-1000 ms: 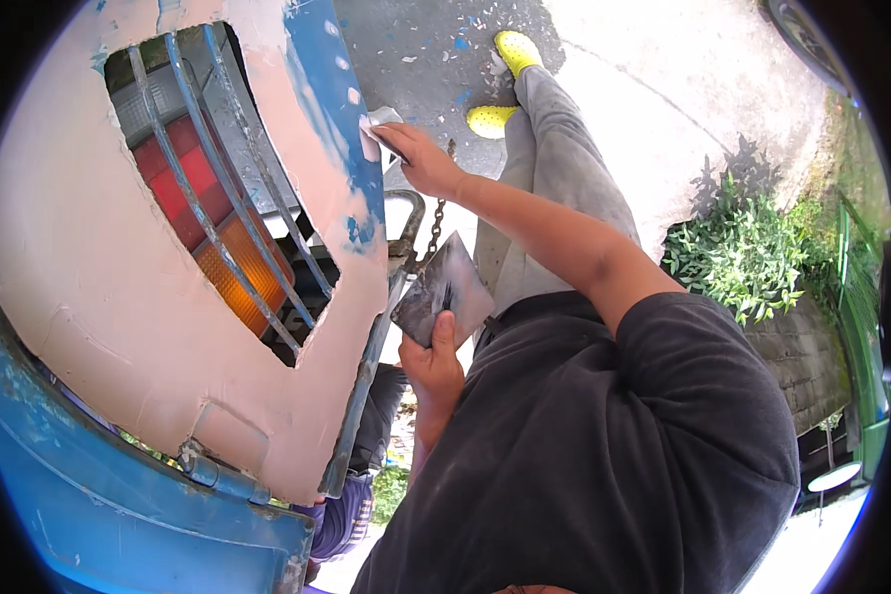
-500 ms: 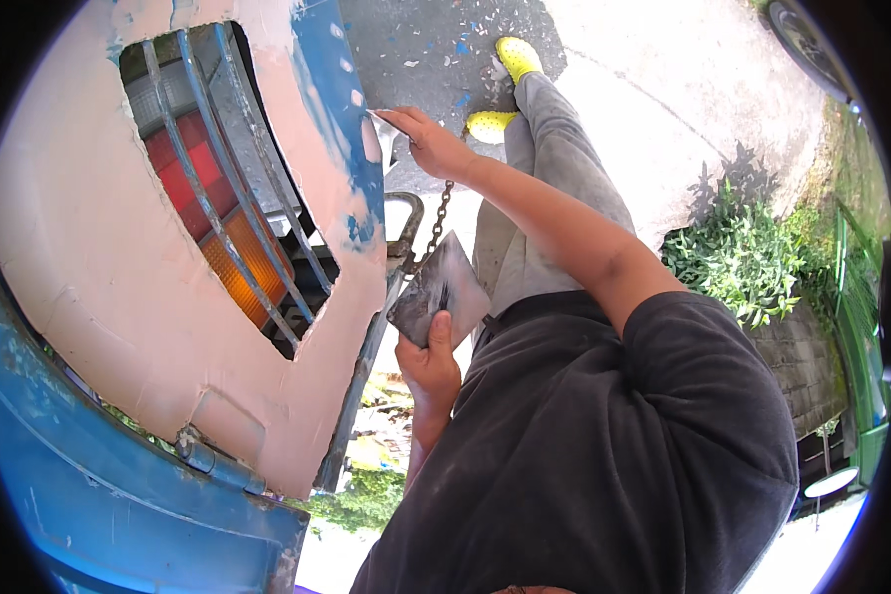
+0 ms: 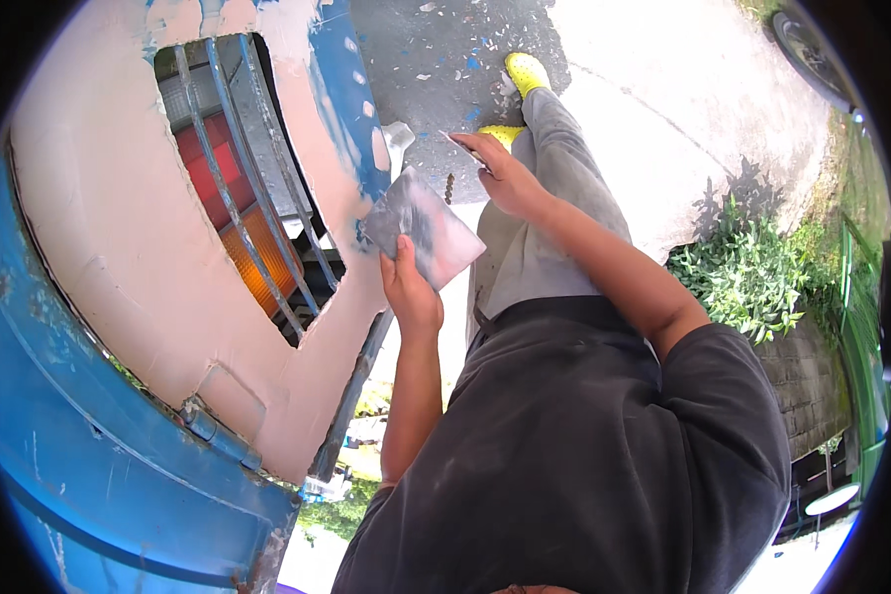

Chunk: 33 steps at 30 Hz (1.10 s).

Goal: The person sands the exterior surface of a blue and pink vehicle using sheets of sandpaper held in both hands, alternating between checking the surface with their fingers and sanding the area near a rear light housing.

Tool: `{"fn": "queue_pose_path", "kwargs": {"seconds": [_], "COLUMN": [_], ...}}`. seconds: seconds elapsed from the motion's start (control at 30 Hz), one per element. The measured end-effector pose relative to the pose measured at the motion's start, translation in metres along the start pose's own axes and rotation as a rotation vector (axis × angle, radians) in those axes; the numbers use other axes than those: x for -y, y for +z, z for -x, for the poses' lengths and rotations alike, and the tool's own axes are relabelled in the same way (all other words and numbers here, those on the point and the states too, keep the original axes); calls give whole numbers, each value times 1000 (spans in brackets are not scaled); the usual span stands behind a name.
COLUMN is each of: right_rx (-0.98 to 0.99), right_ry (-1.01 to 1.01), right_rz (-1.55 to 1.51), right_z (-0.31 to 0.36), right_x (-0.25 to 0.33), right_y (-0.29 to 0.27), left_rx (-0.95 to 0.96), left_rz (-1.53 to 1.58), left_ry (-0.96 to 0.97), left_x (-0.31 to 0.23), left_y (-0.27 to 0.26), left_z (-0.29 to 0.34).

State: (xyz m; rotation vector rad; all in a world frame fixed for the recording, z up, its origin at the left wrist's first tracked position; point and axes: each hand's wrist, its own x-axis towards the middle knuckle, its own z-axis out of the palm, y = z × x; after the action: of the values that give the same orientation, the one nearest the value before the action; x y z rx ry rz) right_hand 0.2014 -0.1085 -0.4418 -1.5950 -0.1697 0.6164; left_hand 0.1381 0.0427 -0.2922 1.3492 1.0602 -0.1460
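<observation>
My left hand is closed on the lower edge of a flat, square mixing board with grey and pinkish smears, its thumb lying over the top face. The board is tilted in front of the panel's right edge. My right hand pinches a thin, flat putty spreader, seen nearly edge-on and apart from both board and panel. To the left stands a blue vehicle body panel, coated largely in pinkish filler. Metal bars cross its cutout, with a red and orange tail lamp behind.
Below the panel curves a blue body section with a hinge. A short chain hangs beyond the board. Paint flakes dot the dark ground. Bushes and a block wall stand at right.
My right hand has pulled the spreader away from the panel's edge, to the right and nearer. My left hand has raised the board toward the panel and turned its face more into view.
</observation>
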Motion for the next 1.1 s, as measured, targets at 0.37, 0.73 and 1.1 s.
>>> {"fn": "queue_pose_path", "kwargs": {"seconds": [0.37, 0.73, 1.1], "right_rx": [123, 11, 52], "right_ry": [-258, -201, 240], "right_rz": [462, 838, -131], "right_z": [62, 48, -10], "right_x": [102, 121, 3], "right_y": [-68, -126, -134], "left_rx": [157, 245, -12], "left_rz": [131, -506, -401], "left_ry": [-65, 323, -53], "left_x": [-11, -52, 89], "left_y": [60, 104, 101], "left_z": [-48, -9, -35]}}
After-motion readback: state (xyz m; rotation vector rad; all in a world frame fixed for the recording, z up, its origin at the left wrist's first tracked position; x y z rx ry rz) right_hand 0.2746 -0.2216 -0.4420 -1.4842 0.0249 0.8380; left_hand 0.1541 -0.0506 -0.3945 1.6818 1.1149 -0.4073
